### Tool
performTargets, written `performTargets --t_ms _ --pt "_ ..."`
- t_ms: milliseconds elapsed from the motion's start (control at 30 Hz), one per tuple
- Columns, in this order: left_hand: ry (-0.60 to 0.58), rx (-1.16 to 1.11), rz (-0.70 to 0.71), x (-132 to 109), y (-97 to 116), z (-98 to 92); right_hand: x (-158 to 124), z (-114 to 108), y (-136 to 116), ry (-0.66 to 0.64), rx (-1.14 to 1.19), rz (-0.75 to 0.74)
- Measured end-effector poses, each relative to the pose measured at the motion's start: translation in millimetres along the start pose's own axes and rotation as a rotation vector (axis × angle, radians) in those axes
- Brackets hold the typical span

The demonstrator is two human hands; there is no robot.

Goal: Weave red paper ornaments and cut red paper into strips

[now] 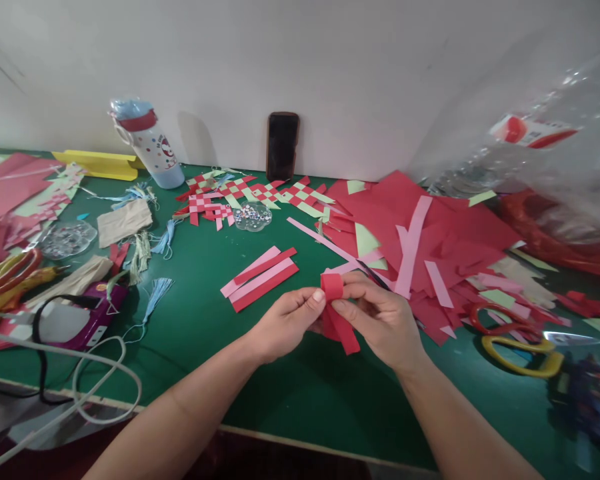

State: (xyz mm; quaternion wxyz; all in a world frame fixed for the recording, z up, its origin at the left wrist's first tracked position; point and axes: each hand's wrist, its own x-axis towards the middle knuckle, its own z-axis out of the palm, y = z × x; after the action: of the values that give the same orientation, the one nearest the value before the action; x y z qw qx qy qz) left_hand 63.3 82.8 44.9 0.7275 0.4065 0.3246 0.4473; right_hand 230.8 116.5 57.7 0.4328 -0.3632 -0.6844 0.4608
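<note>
Both hands meet over the green table [190,360], pinching a folded red paper strip [344,331] between them. The thumb and fingers of my left hand [293,320] close on its left side. From the right, my right hand [377,313] grips the same strip, whose top makes a loop and whose loose end hangs toward the table's front edge. Just left of the hands lie several pink and red strips [263,280] side by side. Woven red, pink and green checkered pieces [300,193] lie farther back.
A bottle [155,150] and a phone [282,145] stand at the back. Red paper sheets [385,213] and scissors [523,353] lie right. Left are tassels [157,293], a purple device [103,313], a white cable [135,373] and other scissors [10,273].
</note>
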Motion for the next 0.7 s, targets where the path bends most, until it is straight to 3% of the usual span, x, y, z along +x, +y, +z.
performTargets --t_ms 133,233,367,533,700 --pt "-0.107 -0.043 -0.033 -0.8 4.6 2.7 -0.1 -1.6 7.2 0.220 0.106 0.092" --pt "-0.128 -0.042 -0.101 -0.9 7.8 2.3 5.0 -4.7 14.3 0.433 0.195 0.068" --pt "-0.153 -0.024 -0.211 -1.7 5.6 1.5 13.6 -5.7 14.6 0.598 0.342 0.059" --pt "-0.119 0.034 -0.320 -0.9 -2.1 3.1 15.6 -4.8 11.0 0.612 0.418 0.073" --pt "0.122 -0.005 -0.291 4.3 -2.9 0.2 12.5 -4.6 10.1 0.384 0.425 0.183"
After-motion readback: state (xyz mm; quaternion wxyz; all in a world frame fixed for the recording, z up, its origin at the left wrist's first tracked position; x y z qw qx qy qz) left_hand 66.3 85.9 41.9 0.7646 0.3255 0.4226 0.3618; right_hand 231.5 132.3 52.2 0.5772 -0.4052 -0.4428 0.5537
